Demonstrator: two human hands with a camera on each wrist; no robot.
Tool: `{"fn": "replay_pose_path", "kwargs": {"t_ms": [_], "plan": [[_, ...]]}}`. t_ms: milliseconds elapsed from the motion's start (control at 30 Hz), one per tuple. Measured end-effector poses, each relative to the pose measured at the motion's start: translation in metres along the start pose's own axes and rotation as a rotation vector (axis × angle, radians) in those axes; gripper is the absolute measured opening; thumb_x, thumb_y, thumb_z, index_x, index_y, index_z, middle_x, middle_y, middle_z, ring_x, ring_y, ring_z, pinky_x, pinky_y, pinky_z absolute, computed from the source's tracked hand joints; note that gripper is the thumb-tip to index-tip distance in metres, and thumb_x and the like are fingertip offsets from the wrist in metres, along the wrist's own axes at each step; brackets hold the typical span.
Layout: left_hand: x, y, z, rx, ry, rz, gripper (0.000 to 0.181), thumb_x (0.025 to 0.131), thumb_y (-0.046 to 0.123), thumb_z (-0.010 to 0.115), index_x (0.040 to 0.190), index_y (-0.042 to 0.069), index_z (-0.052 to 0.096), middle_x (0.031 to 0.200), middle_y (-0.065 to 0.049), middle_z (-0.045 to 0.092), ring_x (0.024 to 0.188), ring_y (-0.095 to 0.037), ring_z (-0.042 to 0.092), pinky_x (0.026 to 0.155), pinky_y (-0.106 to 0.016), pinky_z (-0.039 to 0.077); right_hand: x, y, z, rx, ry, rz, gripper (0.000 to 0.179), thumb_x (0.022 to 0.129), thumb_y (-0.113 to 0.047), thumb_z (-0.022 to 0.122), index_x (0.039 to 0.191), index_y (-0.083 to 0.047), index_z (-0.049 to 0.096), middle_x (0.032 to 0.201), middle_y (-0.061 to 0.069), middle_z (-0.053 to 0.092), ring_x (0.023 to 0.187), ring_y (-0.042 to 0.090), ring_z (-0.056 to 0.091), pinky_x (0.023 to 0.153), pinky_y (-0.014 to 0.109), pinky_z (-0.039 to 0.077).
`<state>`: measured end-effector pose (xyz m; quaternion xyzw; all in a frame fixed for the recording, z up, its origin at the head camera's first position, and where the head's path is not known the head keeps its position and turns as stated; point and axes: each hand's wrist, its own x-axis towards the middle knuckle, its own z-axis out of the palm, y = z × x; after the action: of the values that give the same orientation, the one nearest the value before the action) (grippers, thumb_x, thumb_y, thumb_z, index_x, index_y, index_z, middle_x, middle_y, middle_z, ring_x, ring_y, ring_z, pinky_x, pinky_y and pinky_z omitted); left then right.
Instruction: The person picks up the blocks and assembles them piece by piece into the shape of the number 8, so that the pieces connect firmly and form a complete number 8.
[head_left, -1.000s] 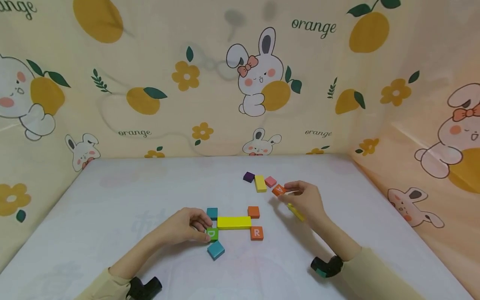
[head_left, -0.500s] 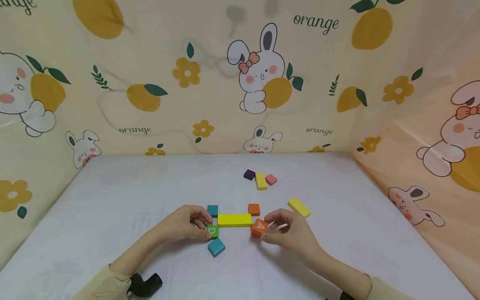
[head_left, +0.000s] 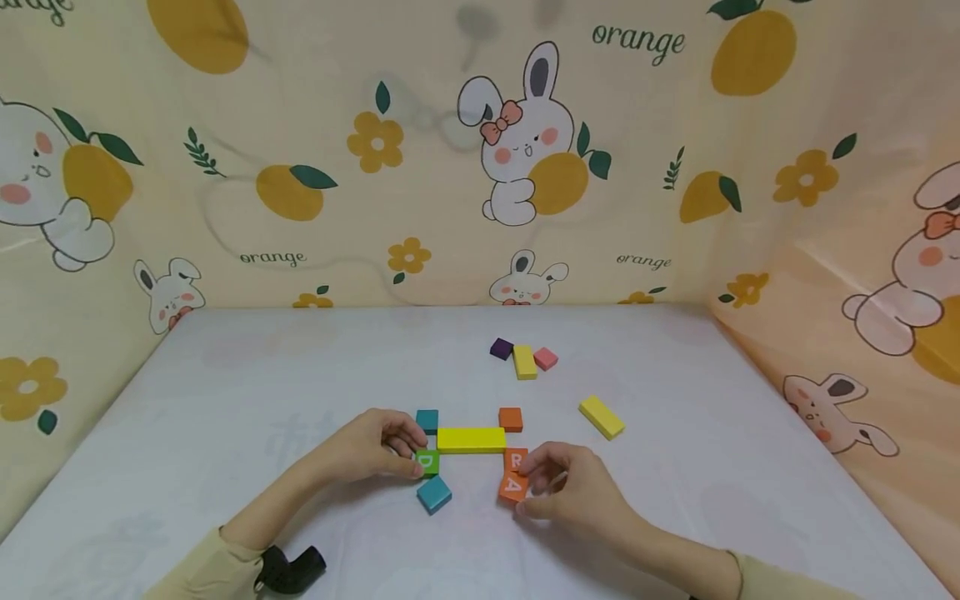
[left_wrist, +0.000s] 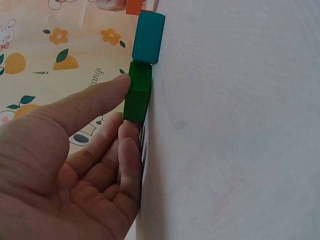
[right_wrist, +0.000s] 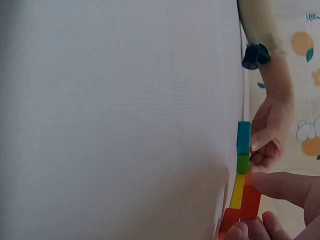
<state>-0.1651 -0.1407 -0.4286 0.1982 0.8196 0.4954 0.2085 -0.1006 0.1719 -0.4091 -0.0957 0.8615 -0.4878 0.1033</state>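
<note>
My left hand (head_left: 372, 446) pinches a green letter block (head_left: 427, 463) marked D, its thumb on the near side. A tilted teal block (head_left: 434, 495) lies just in front of it, close against the green one in the left wrist view. My right hand (head_left: 579, 487) pinches an orange letter block (head_left: 513, 487) marked A. That block stands at the near side of another orange block (head_left: 513, 459) marked R, partly covered by my fingers. Between the two sides lies a long yellow block (head_left: 471, 440). Behind its ends are a teal block (head_left: 427, 421) and a plain orange block (head_left: 511, 419).
Farther back on the white table (head_left: 247, 383) lie a purple block (head_left: 502, 348), a small yellow block (head_left: 525, 362) and a pink block (head_left: 547, 358). Another yellow block (head_left: 602, 417) lies to the right. A printed cloth wall (head_left: 420, 200) rises behind the table.
My right hand has brought the orange A block from the far right toward me, past the R block, to its near side. My left hand stays on the green block.
</note>
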Motion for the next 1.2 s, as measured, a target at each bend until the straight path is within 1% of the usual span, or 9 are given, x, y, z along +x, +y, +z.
{"fn": "replay_pose_path", "kwargs": {"t_ms": [133,300,400,533,633,867,1200], "plan": [[0.0001,0.0000,0.0002,0.008,0.003,-0.002,0.033,0.079,0.017,0.084,0.105,0.007,0.067,0.097,-0.003,0.066,0.087,-0.022,0.059,0.077,-0.027,0.051,-0.0012,-0.0019,0.0012,-0.016,0.003,0.014,0.035,0.066,-0.008,0.091,0.092,-0.009,0.067,0.080,0.003,0.062,0.071,0.020,0.056,0.059,0.027,0.050],[-0.0001,0.0016,0.0002,0.012,0.005,0.006,0.033,0.079,0.017,0.084,0.105,0.007,0.067,0.097,-0.004,0.066,0.087,-0.022,0.059,0.077,-0.028,0.051,-0.0019,0.0008,0.0029,-0.036,0.008,0.030,0.036,0.064,-0.006,0.091,0.089,-0.009,0.065,0.075,0.004,0.060,0.067,0.018,0.054,0.054,0.024,0.045],[0.0000,0.0016,-0.0002,0.015,0.007,0.003,0.033,0.079,0.018,0.085,0.105,0.007,0.067,0.097,-0.003,0.066,0.087,-0.022,0.059,0.077,-0.028,0.051,-0.0016,0.0027,0.0045,-0.063,0.019,0.024,0.038,0.063,-0.008,0.092,0.089,-0.010,0.064,0.072,0.004,0.059,0.066,0.018,0.053,0.055,0.024,0.045],[-0.0005,0.0011,-0.0008,0.013,0.012,-0.004,0.033,0.079,0.018,0.085,0.104,0.008,0.067,0.096,-0.003,0.066,0.087,-0.022,0.059,0.077,-0.028,0.051,-0.0016,0.0032,0.0051,-0.087,0.029,0.018,0.040,0.063,-0.014,0.094,0.090,-0.011,0.064,0.074,0.003,0.058,0.068,0.018,0.053,0.056,0.025,0.044],[-0.0007,0.0002,-0.0007,0.007,0.008,0.001,0.033,0.079,0.018,0.085,0.105,0.008,0.067,0.096,-0.003,0.066,0.087,-0.023,0.059,0.077,-0.029,0.051,-0.0026,0.0032,0.0042,-0.085,0.030,0.022,0.042,0.062,-0.016,0.095,0.091,-0.010,0.065,0.075,0.002,0.059,0.068,0.018,0.053,0.057,0.025,0.044],[0.0002,-0.0010,-0.0001,0.000,0.002,0.002,0.034,0.078,0.018,0.085,0.105,0.007,0.067,0.096,-0.004,0.065,0.087,-0.023,0.058,0.077,-0.028,0.051,-0.0024,0.0032,0.0046,-0.062,0.034,0.030,0.040,0.062,-0.015,0.095,0.090,-0.010,0.066,0.075,0.003,0.059,0.068,0.017,0.053,0.057,0.024,0.045],[-0.0008,0.0007,0.0003,0.006,0.005,0.002,0.034,0.078,0.017,0.085,0.105,0.007,0.067,0.096,-0.004,0.065,0.087,-0.023,0.059,0.077,-0.029,0.051,-0.0015,-0.0006,0.0080,-0.081,0.062,0.022,0.040,0.062,-0.017,0.095,0.088,-0.010,0.066,0.079,0.001,0.061,0.067,0.017,0.052,0.056,0.024,0.044]]}}
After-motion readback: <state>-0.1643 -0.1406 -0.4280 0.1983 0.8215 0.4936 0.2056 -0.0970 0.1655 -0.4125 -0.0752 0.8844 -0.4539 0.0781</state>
